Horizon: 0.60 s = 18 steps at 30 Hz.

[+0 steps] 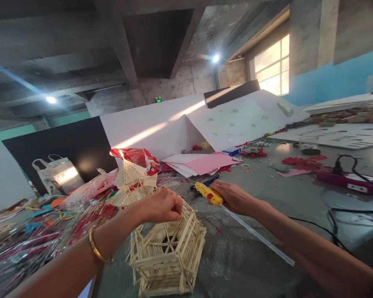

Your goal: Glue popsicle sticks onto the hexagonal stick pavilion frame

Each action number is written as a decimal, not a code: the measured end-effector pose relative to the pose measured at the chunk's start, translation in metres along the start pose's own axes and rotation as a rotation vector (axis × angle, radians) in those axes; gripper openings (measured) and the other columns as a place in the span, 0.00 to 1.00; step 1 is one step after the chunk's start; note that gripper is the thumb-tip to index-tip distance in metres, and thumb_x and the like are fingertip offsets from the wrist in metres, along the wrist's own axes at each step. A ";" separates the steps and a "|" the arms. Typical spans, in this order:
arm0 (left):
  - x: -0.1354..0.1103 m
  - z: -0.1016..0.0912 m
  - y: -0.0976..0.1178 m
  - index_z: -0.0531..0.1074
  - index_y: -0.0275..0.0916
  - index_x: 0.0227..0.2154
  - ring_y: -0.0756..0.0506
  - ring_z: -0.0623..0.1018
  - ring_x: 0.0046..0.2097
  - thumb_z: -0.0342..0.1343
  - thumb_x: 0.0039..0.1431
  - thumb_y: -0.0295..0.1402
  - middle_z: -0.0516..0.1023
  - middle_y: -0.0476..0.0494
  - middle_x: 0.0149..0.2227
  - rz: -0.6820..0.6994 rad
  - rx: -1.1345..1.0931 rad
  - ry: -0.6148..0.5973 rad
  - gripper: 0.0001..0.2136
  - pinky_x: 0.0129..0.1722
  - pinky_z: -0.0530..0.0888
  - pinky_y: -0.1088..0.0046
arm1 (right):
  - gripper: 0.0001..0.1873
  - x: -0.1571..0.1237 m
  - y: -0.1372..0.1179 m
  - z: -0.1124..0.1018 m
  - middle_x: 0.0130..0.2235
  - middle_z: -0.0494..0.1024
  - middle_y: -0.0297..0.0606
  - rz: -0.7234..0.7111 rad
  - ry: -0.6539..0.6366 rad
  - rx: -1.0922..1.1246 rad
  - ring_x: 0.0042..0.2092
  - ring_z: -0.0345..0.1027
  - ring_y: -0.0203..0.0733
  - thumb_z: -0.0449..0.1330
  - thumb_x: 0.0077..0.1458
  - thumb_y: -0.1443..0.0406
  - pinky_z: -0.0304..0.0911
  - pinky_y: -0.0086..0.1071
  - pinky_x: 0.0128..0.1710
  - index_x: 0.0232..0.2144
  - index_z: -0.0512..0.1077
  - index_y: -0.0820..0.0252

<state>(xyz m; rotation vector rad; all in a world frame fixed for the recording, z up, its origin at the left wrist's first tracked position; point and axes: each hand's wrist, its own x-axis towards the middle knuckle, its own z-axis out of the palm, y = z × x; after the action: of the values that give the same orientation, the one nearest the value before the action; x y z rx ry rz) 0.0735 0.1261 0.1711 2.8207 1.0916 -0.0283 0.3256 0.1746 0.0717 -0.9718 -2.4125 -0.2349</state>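
A pavilion-like model of thin wooden sticks (170, 260) stands on the grey table, its hollow, many-sided part nearest me. Over its far rim is my left hand (164, 205), fingers curled in; whatever they pinch is hidden. A gold bangle (95, 246) circles that wrist. To the right of the model, my right hand (231, 195) is wrapped round a yellow hot glue gun (207, 192). A long clear glue stick (257, 236) juts from the gun's back end. Behind my left hand rises a pointed stick-built roof (129, 180).
Wrapped sticks and coloured scraps (59, 231) lie in a heap on the left. Pink paper (209, 163) and white sheets sit behind the model. At right are a purple power strip (349, 182) and black cables (313, 227). White panels (152, 124) stand at the back.
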 end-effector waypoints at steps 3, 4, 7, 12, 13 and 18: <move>0.001 0.000 0.000 0.74 0.35 0.23 0.55 0.69 0.24 0.51 0.44 0.22 0.74 0.52 0.22 0.002 0.001 0.002 0.07 0.24 0.61 0.83 | 0.01 0.000 -0.001 -0.001 0.32 0.67 0.38 0.019 -0.001 -0.007 0.31 0.61 0.38 0.50 0.52 0.68 0.53 0.30 0.30 0.31 0.61 0.60; 0.001 0.000 0.000 0.74 0.35 0.23 0.55 0.69 0.24 0.51 0.44 0.22 0.74 0.52 0.22 0.001 0.002 0.001 0.07 0.25 0.61 0.83 | 0.01 0.000 -0.001 -0.001 0.32 0.67 0.38 0.025 -0.001 -0.010 0.31 0.61 0.38 0.50 0.52 0.68 0.53 0.29 0.30 0.31 0.61 0.60; 0.002 0.001 -0.001 0.74 0.35 0.24 0.54 0.69 0.25 0.51 0.44 0.23 0.74 0.51 0.23 -0.006 0.005 -0.004 0.08 0.25 0.61 0.82 | 0.01 0.000 -0.002 -0.001 0.32 0.67 0.38 0.041 -0.002 -0.014 0.32 0.61 0.38 0.50 0.52 0.68 0.53 0.29 0.30 0.31 0.61 0.60; 0.002 0.002 -0.002 0.74 0.36 0.25 0.54 0.70 0.26 0.50 0.45 0.24 0.75 0.51 0.24 -0.001 0.011 -0.002 0.08 0.26 0.62 0.81 | 0.02 0.000 -0.002 -0.001 0.32 0.67 0.38 0.051 -0.016 -0.014 0.32 0.62 0.39 0.50 0.53 0.68 0.54 0.29 0.31 0.32 0.61 0.60; 0.001 0.002 -0.002 0.74 0.36 0.24 0.54 0.69 0.26 0.50 0.45 0.24 0.74 0.51 0.24 0.000 0.013 0.002 0.08 0.26 0.62 0.81 | 0.02 0.000 -0.002 -0.001 0.32 0.67 0.38 0.051 -0.019 -0.011 0.32 0.62 0.38 0.50 0.53 0.68 0.54 0.29 0.31 0.32 0.61 0.60; 0.001 0.003 -0.002 0.74 0.36 0.24 0.54 0.69 0.26 0.50 0.45 0.24 0.74 0.52 0.23 -0.004 -0.011 0.009 0.07 0.26 0.62 0.81 | 0.03 0.000 -0.002 -0.003 0.32 0.67 0.39 0.059 -0.034 -0.029 0.32 0.62 0.38 0.50 0.52 0.68 0.53 0.29 0.30 0.31 0.62 0.61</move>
<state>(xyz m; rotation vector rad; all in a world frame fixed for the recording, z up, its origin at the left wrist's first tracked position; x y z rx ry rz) 0.0733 0.1281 0.1680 2.8119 1.0957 -0.0100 0.3256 0.1726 0.0741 -1.0669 -2.4128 -0.2345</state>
